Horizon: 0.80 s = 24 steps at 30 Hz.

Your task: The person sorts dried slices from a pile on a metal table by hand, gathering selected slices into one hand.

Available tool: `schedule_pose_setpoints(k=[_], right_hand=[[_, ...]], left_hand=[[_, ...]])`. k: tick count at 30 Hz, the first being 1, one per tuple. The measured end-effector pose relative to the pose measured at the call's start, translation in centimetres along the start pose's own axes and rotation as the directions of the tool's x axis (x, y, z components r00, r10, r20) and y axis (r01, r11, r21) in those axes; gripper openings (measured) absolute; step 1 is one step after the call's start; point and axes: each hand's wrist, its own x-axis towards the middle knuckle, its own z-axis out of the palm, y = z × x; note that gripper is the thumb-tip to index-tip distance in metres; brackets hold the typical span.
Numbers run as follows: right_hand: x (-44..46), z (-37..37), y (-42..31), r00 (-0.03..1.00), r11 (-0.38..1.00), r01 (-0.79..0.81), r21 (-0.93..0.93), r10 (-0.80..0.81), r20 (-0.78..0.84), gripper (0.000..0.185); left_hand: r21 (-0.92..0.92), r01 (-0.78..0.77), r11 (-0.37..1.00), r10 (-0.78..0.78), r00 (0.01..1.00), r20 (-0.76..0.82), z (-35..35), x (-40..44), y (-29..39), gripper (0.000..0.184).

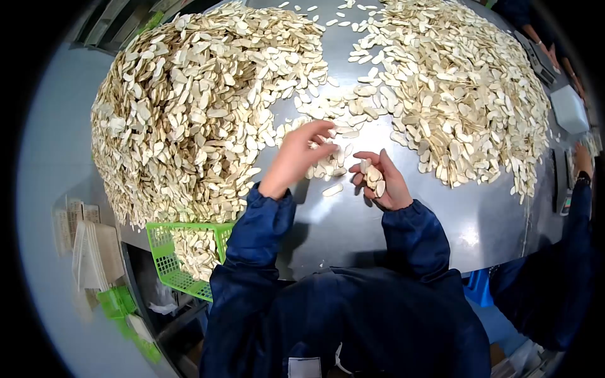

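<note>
Several pale slices sit bunched in the right hand, fingers curled round them. Left hand half open, thumb and forefinger parted, just over loose slices. From my remote seat: bare worktop offers room between both hands and the near edge; left heap and right heap bound the sides. Green basket at the near-left edge. Stray slice lies crosswise, right end slightly farther out. Held slices overlap; I cannot read each long axis.
</note>
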Motion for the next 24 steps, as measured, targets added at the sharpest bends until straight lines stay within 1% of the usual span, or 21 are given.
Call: schedule_pose_setpoints(k=[2, 3, 4, 6, 8, 9, 12, 13, 14, 16, 17, 18, 19, 20, 22, 23, 24], right_hand=[[0.3, -1.7, 1.1, 0.997, 0.982, -0.027, -0.189, 0.039, 0.06, 0.03], [-0.1, -0.5, 1.2, 0.984, 0.967, -0.156, -0.202, 0.169, 0.049, 0.019], [-0.2, 0.5, 1.7, 0.962, 0.937, -0.269, -0.224, 0.274, -0.009, 0.017], [-0.6, 2.0, 3.2, 0.898, 0.865, -0.389, -0.318, 0.433, 0.079, 0.027], [-1.1, 3.1, 4.9, 0.875, 0.841, -0.429, -0.33, 0.478, 0.082, 0.042], [-1.1, 3.3, 5.5, 0.862, 0.829, -0.448, -0.336, 0.5, 0.082, 0.05], [-0.1, 1.2, 4.1, 0.935, 0.909, -0.297, -0.292, 0.339, 0.106, 0.062], [0.0, 0.7, 2.8, 0.984, 0.956, -0.171, -0.237, 0.178, 0.009, 0.061], [0.2, 0.2, 1.2, 0.995, 0.98, -0.034, -0.196, 0.015, -0.095, 0.06], [0.2, -1.4, -1.2, 0.969, 0.978, 0.201, -0.059, -0.208, -0.136, 0.059], [0.0, -1.9, -1.8, 0.976, 0.977, 0.21, -0.026, -0.211, -0.056, 0.058], [-0.2, -2.1, -2.1, 0.976, 0.976, 0.216, 0.008, -0.216, 0.024, 0.057], [-0.6, -1.4, -2.1, 0.991, 0.992, 0.122, -0.013, -0.121, 0.058, 0.057], [-0.4, -1.8, -1.5, 0.983, 0.998, 0.053, -0.041, -0.045, 0.177, 0.057], [-0.6, -0.5, -0.3, 0.978, 0.967, -0.097, -0.234, 0.136, 0.158, 0.056], [-0.7, 0.3, 0.0, 0.972, 0.956, -0.138, -0.258, 0.181, 0.151, 0.055], [-0.5, 0.2, 0.4, 0.97, 0.952, -0.176, -0.249, 0.211, 0.123, 0.057]], left_hand=[[0.037, 0.066, 0.997, -0.06, 0.989, -0.132, -1.6, -0.7, -3.5, 0.029], [0.047, 0.094, 0.994, -0.086, 0.986, -0.143, -1.9, -1.3, -4.9, 0.029], [0.057, 0.122, 0.991, -0.112, 0.982, -0.153, -2.2, -1.9, -6.1, 0.029], [0.05, 0.154, 0.987, -0.145, 0.978, -0.152, -1.8, -3.2, -7.4, 0.029], [0.067, 0.209, 0.976, -0.2, 0.972, -0.122, -1.2, -4.2, -6.9, 0.029], [0.067, 0.223, 0.973, -0.212, 0.967, -0.144, -1.0, -4.6, -6.6, 0.029], [0.076, 0.219, 0.973, -0.199, 0.957, -0.209, -1.3, -5.1, -7.3, 0.031], [0.072, 0.211, 0.975, -0.195, 0.963, -0.184, -1.5, -5.2, -7.8, 0.035], [0.085, 0.203, 0.975, -0.185, 0.966, -0.179, -1.2, -5.3, -8.0, 0.037], [0.111, 0.189, 0.976, -0.169, 0.971, -0.168, 0.0, -5.5, -7.5, 0.039], [0.131, 0.244, 0.961, -0.237, 0.969, -0.07, 0.7, -5.5, -6.8, 0.044], [0.192, 0.213, 0.958, -0.216, 0.976, -0.007, 1.5, -5.4, -6.0, 0.047], [0.16, 0.139, 0.977, -0.146, 0.989, 0.034, 2.8, -5.3, -6.0, 0.048], [0.125, 0.064, 0.99, -0.074, 0.995, 0.072, 3.9, -5.3, -6.0, 0.048], [0.083, 0.001, 0.997, -0.022, 0.967, 0.253, 4.7, -5.4, -4.5, 0.048], [0.013, -0.007, 1.0, 0.004, 0.966, 0.26, 4.7, -5.6, -3.8, 0.04], [0.056, -0.037, 0.998, 0.024, 0.973, 0.228, 4.5, -5.5, -4.4, 0.037]])
